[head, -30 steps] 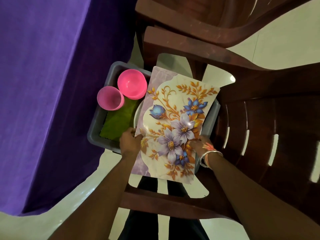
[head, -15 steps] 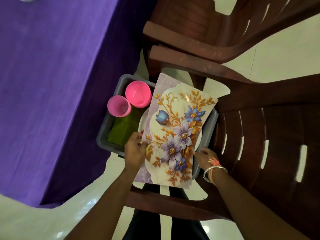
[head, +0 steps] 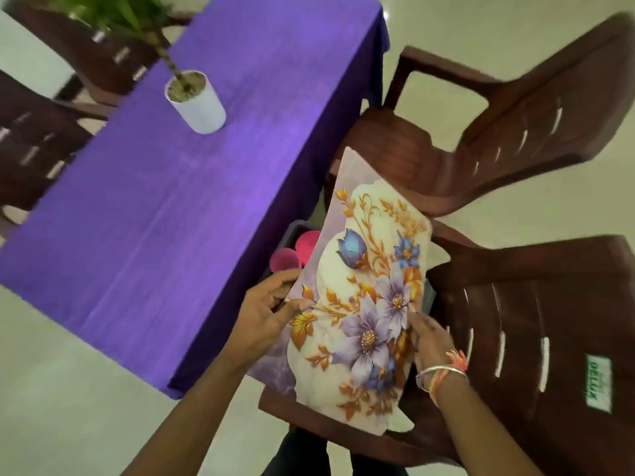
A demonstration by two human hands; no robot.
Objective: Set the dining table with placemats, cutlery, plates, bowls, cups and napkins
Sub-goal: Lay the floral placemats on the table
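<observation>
The person is lifting the placemat (head: 371,286) clear of the grey tub (head: 296,227) and should be carrying it across to the table (head: 178,201). At this moment it is hanging in the air just beside the table's draped edge, not yet over the top, bowing along its length. To do this well, both hands should be holding the long edges evenly so the sheet is flattening rather than curling, and the far end should be rising high enough to be clearing the pink cup (head: 284,261) and pink bowl (head: 307,247), which are sitting in the tub close against the table's cloth. It should then be going down square to the table's edge, well away from the white plant pot (head: 196,101) standing farther along the tabletop.

The left hand (head: 264,317) is gripping the edge of the placemat nearer the table – fingers curling behind it, thumb pressing on the printed face. The right hand (head: 429,338) is holding the edge farther from the table, its fingers lying over the flowers; the thumb is hidden, so this is looking like a pinch rather than a plain touch.
</observation>
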